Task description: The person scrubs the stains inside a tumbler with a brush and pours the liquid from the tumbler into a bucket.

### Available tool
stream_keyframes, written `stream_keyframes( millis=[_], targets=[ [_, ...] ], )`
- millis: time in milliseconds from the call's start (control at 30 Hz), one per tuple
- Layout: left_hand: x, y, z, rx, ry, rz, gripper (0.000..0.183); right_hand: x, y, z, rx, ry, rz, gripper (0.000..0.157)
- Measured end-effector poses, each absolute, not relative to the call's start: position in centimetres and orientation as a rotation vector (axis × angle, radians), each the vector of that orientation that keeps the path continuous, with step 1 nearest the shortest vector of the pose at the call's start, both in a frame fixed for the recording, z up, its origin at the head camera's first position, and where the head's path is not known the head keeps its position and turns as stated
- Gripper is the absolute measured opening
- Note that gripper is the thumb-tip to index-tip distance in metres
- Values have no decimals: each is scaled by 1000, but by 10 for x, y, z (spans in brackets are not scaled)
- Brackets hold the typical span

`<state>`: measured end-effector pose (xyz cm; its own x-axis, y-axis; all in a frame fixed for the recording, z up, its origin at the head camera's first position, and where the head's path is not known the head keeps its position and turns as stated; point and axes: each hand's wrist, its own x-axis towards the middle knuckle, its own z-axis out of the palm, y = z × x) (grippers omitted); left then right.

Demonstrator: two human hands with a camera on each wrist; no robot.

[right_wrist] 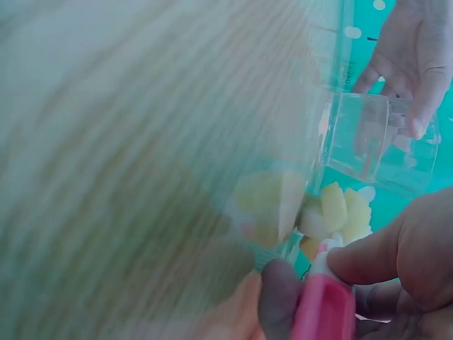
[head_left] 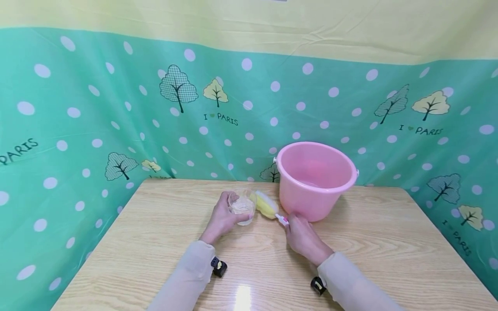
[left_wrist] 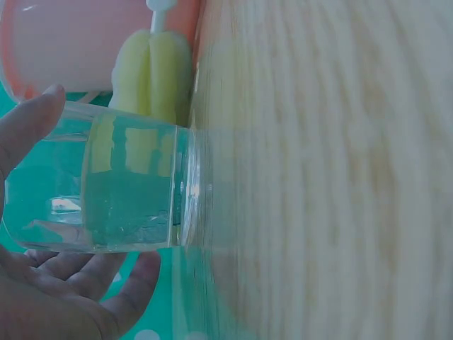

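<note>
My left hand (head_left: 225, 216) is around a clear glass (head_left: 243, 208), thumb on the near side and fingers on the far side. In the left wrist view the glass (left_wrist: 131, 184) stands upright with its base at the tabletop, a clear layer showing in its lower part. My right hand (head_left: 305, 236) grips the pink and white handle (right_wrist: 322, 304) of a sponge bottle brush (head_left: 266, 205). The brush's yellow and white sponge head (left_wrist: 152, 74) lies low by the table, beside the glass and pointing away from my right hand.
A pink bucket (head_left: 289, 190) stands just behind my right hand, at the back of the wooden table (head_left: 369, 259). Behind the table hangs a green and yellow patterned curtain (head_left: 249, 90), which also runs down both sides.
</note>
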<state>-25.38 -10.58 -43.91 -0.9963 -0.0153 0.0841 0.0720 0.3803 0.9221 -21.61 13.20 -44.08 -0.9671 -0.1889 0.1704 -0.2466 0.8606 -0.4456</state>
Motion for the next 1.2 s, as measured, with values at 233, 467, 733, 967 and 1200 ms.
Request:
stream_keyframes(
  millis=[233,467,733,967,1200],
  targets=[
    [-254,-106,-440,-55,-2557,-1685,79,-215,132,-441,358,-2919,632,15],
    [-254,-106,-440,-56,-2544,-1698,77,-215,133,-442,402,-2900,575,18],
    [-254,-106,-441,-59,-2549,-1682,79,-214,134,-442,395,-2921,564,13],
    [-254,-106,-440,-60,-2549,-1691,79,-212,135,-441,370,-2947,579,10],
    [-256,-106,-441,-69,-2538,-1705,78,-211,138,-441,365,-2947,606,11]
  ],
)
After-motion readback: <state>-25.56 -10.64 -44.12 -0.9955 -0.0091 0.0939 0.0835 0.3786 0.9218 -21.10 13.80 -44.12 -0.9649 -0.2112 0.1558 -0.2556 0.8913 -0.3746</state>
